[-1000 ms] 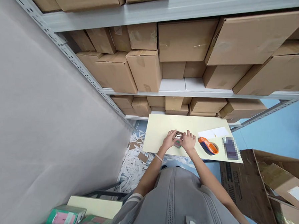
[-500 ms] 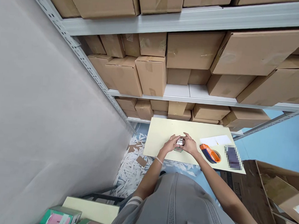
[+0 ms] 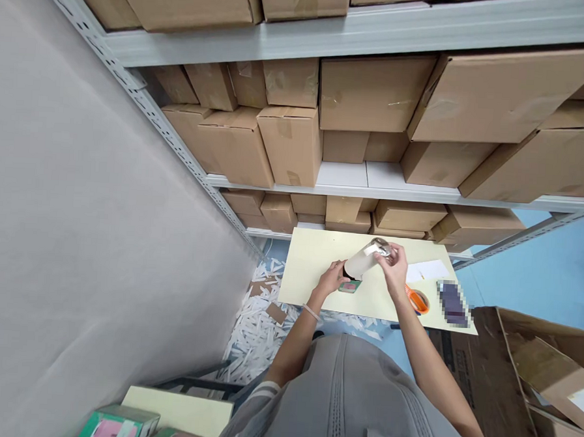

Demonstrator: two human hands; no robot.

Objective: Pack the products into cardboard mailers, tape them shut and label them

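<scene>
A pale, whitish bottle (image 3: pixel 361 262) with a shiny silver cap leans up to the right over the cream table. My right hand (image 3: pixel 393 268) is closed around its capped upper end. The bottle's dark lower end sits at the open top of a small green and pink box (image 3: pixel 350 287), and I cannot see how far inside it is. My left hand (image 3: pixel 332 279) grips that box, its fingers wrapped at the top edge beside the bottle. Just right of my right wrist lies an orange tape dispenser (image 3: pixel 419 301), partly hidden by the forearm.
A white paper (image 3: pixel 429 271) and a blurred dark rectangular object (image 3: pixel 454 303) lie on the table's (image 3: pixel 309 258) right. Shelves of cardboard boxes (image 3: pixel 291 143) rise behind. Shredded paper (image 3: pixel 246 346) covers the floor left, and a large open carton (image 3: pixel 489 372) stands right.
The bottle, earlier nearly upright with only its silver top showing between both hands, is now drawn up and tilted right. My right hand has moved up and right with it.
</scene>
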